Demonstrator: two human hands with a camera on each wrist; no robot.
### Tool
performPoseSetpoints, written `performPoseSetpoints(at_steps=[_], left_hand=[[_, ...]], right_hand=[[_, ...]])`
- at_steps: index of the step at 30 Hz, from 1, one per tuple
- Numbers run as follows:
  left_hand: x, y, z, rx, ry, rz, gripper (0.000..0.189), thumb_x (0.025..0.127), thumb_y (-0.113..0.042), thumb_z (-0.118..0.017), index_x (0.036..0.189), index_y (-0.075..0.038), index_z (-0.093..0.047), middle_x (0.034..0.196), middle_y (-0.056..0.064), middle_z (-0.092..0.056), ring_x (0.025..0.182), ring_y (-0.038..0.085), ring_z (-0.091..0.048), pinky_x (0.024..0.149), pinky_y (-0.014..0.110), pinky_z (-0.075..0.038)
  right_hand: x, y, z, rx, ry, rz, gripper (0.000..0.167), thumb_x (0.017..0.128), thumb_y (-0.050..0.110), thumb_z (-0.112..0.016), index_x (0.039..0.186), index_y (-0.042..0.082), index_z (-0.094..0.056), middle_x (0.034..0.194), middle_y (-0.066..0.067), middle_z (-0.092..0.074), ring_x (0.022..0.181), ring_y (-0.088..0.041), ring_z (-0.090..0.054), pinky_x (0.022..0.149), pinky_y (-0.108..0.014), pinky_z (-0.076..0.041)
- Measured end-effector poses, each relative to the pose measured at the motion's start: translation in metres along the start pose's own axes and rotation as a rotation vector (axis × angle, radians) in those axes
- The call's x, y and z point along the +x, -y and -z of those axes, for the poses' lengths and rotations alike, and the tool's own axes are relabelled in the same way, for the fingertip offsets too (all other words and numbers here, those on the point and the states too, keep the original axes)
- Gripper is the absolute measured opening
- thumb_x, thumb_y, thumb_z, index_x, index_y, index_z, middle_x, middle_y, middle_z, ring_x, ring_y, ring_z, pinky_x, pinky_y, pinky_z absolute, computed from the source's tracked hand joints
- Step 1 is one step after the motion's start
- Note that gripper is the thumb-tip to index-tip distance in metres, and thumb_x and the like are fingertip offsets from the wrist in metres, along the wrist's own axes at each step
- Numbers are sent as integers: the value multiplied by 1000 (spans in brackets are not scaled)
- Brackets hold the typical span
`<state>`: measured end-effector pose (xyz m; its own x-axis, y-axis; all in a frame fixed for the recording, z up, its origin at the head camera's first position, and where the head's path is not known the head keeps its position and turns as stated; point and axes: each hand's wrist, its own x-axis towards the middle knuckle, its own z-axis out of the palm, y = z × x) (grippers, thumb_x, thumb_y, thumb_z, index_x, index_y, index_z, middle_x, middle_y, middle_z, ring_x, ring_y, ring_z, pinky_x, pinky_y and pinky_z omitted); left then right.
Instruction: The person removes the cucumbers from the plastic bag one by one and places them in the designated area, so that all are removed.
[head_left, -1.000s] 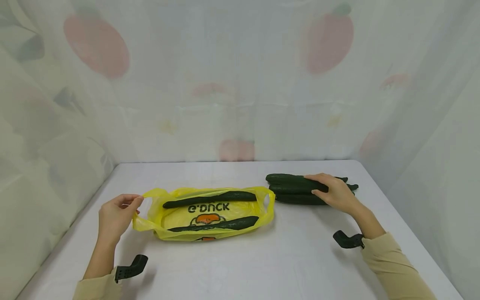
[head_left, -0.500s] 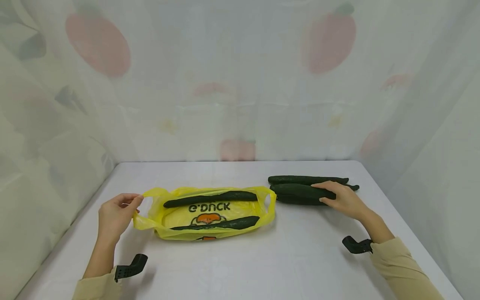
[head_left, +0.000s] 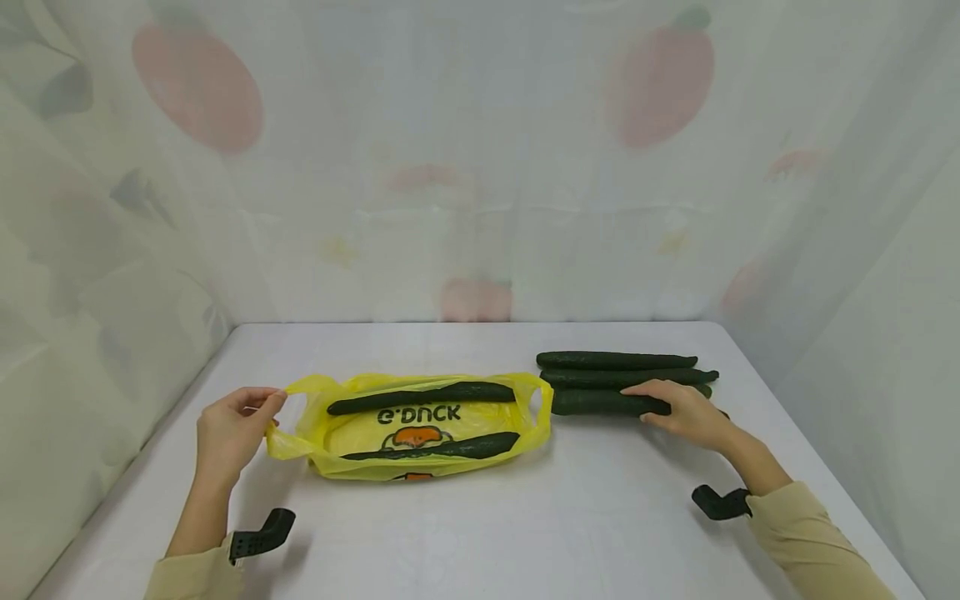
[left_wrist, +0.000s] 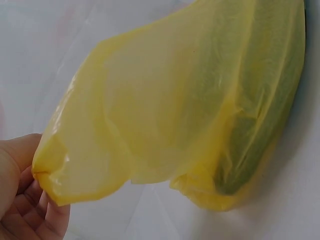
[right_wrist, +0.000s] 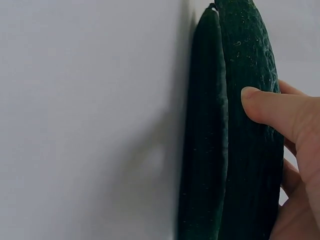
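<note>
My left hand [head_left: 232,429] pinches a handle of the yellow plastic bag [head_left: 341,433] between thumb and fingers, drawing it out to the left. Inside the bag's open mouth lie two dark green cucumbers, one along the far side [head_left: 427,398] and one along the near side [head_left: 450,448]. On the right, my right hand [head_left: 686,417] grips a cucumber [head_left: 600,402] at the near side of a pile. In the right wrist view its thumb presses one flank of that cucumber [right_wrist: 250,165], fingers round the other; a second cucumber [right_wrist: 202,130] lies right alongside.
Behind the gripped cucumber, more cucumbers lie side by side, one in the middle [head_left: 622,377] and one at the back [head_left: 615,361]. All rest on a white table [head_left: 480,533]. A fruit-patterned curtain [head_left: 480,233] stands behind it.
My right hand has moved from the back of the pile toward its near side, along with a cucumber, and the back cucumbers now show separately. My left hand and the bag have stayed put.
</note>
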<state>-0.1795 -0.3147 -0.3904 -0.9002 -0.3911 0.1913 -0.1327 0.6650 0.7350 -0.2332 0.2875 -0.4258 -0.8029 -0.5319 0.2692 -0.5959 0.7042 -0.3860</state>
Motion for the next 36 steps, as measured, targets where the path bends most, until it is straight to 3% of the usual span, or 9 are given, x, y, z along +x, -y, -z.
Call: performPoseSetpoints(at_steps=[19,30,36], left_hand=[[-2,2,1,-1,4,2,42,86,-45,-59,102,-7,-67,70,-7,-64,57,2,-58,49,22,-46],[-2,3,1,6,6,8,43,86,-45,-59,103,-7,-67,74,-3,-65,57,3,-59,50,22,-46],[-2,2,1,1,4,16,43,86,-45,-59,103,-7,-67,73,-4,-65,58,2,-58,50,22,-46]], right_hand=[[-4,-5,-11,-31,29,-37,44,75,7,-75,116,15,-60,114,-5,-62,106,-31,-57,82,-45,-48],[-7,-12,-13,-45,3,1,45,72,5,-76,114,13,-63,105,-1,-58,91,-20,-59,68,-29,-50],[-7,-13,-16,-68,-8,-3,45,72,5,-76,113,14,-64,104,-1,-57,94,-23,-56,73,-36,-50]])
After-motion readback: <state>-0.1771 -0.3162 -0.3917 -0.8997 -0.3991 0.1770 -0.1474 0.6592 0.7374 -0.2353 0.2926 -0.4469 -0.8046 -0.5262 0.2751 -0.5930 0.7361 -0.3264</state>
